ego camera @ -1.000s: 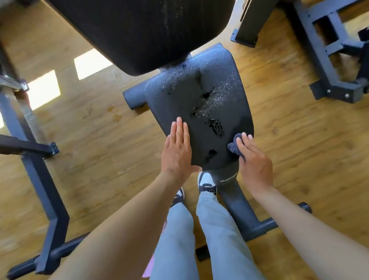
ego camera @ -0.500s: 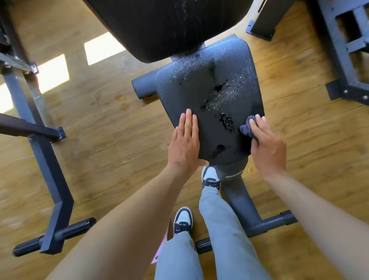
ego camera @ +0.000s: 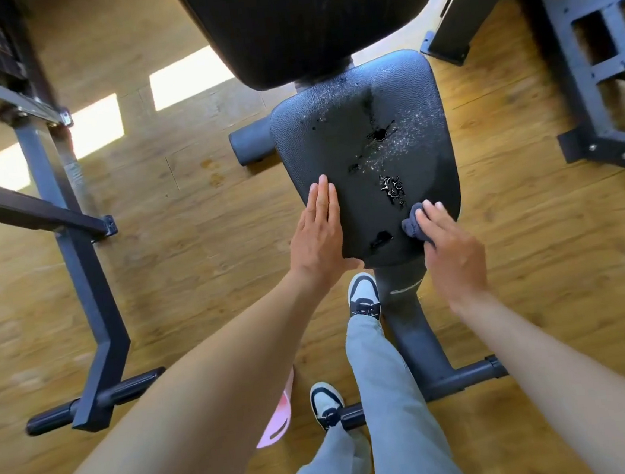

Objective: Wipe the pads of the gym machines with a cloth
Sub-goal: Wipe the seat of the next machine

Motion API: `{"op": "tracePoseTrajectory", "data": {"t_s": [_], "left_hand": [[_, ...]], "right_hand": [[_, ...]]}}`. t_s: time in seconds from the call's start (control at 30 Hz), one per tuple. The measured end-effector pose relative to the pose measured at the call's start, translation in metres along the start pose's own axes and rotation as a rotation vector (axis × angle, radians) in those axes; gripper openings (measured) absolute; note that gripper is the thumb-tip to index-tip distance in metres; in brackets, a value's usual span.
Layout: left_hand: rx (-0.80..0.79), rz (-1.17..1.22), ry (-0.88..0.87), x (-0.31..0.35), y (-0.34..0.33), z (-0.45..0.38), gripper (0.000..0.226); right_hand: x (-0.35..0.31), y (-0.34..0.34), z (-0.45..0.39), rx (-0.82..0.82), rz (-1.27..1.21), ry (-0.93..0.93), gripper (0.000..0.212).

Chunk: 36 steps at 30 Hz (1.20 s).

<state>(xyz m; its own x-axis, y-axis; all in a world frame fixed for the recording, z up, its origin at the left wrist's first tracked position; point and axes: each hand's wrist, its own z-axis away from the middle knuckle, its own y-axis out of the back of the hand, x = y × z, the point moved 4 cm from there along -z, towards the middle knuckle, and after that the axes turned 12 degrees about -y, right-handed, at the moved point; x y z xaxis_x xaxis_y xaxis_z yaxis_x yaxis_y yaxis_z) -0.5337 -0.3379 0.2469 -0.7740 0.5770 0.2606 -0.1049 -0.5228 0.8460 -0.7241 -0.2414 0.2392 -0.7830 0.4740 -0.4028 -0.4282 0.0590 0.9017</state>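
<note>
On the seat pad [ego camera: 368, 160], the right hand [ego camera: 451, 252] bunches the cloth [ego camera: 414, 225] in a pinching grip at the pad's near right corner, a touch nearer the wet blotches at the pad's middle than a second ago. The left hand [ego camera: 318, 236] stays flat, fingers pressed together, on the pad's near left edge, steadying it. Droplets across the pad remain unwiped, so the wiping seems barely begun; the back pad [ego camera: 316, 14] beyond also looks speckled.
</note>
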Motion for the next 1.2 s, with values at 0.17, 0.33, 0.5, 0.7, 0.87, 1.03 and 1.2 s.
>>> {"op": "tracePoseTrajectory", "data": {"t_s": [0.17, 0.33, 0.5, 0.7, 0.87, 1.03, 1.2], "left_hand": [[0.048, 0.003, 0.025, 0.001, -0.008, 0.014, 0.134], [0.05, 0.073, 0.047, 0.001, -0.003, 0.012, 0.12], [0.063, 0.09, 0.029, -0.001, -0.002, 0.014, 0.118], [0.048, 0.124, 0.009, -0.002, -0.002, 0.015, 0.128], [0.092, 0.151, 0.011, -0.005, -0.005, 0.019, 0.127], [0.155, 0.134, 0.054, -0.007, -0.012, 0.025, 0.123], [0.206, 0.181, 0.136, -0.007, -0.024, 0.031, 0.123]], "right_hand": [[-0.006, -0.007, 0.036, -0.075, 0.025, 0.12, 0.053], [0.004, 0.002, 0.003, 0.044, 0.003, -0.149, 0.048], [-0.043, -0.025, 0.064, -0.047, -0.011, 0.063, 0.047], [-0.006, -0.002, 0.018, -0.01, -0.04, -0.192, 0.055], [-0.047, -0.021, 0.039, -0.034, 0.012, -0.048, 0.052], [-0.034, -0.017, 0.03, -0.085, 0.108, 0.216, 0.049], [-0.036, -0.021, 0.026, 0.006, 0.02, -0.121, 0.046]]}}
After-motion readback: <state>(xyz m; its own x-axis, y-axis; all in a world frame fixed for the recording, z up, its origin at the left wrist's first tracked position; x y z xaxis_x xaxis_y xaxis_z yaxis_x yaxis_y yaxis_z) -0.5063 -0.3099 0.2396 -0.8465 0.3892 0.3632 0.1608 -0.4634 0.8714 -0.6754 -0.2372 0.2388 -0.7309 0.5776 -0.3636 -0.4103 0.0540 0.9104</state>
